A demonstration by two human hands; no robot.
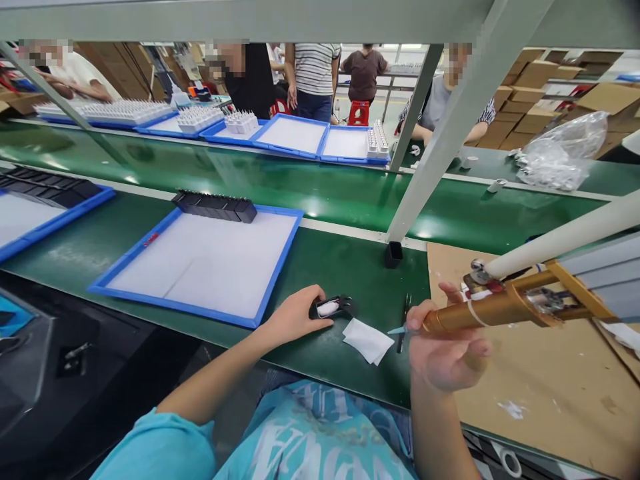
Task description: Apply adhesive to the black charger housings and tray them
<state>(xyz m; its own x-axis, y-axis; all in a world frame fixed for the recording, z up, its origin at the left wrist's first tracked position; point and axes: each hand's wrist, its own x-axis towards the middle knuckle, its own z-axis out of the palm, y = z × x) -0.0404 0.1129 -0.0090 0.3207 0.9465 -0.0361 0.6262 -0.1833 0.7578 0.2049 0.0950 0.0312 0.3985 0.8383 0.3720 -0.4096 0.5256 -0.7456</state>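
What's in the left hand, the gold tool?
No, the left hand holds a small black part, while the gold tool is in the right hand.

Beyond the glossy green strip (345,190), blue-rimmed trays (293,133) are set in a row, several loaded with white parts (127,111). A clear plastic bag (565,153) is placed to their right; cardboard boxes (531,123) are stacked behind it. A red stool (359,113) is occupied by a person in brown (367,75). A striped top (313,70) is worn by a standing person (319,107), nearer.
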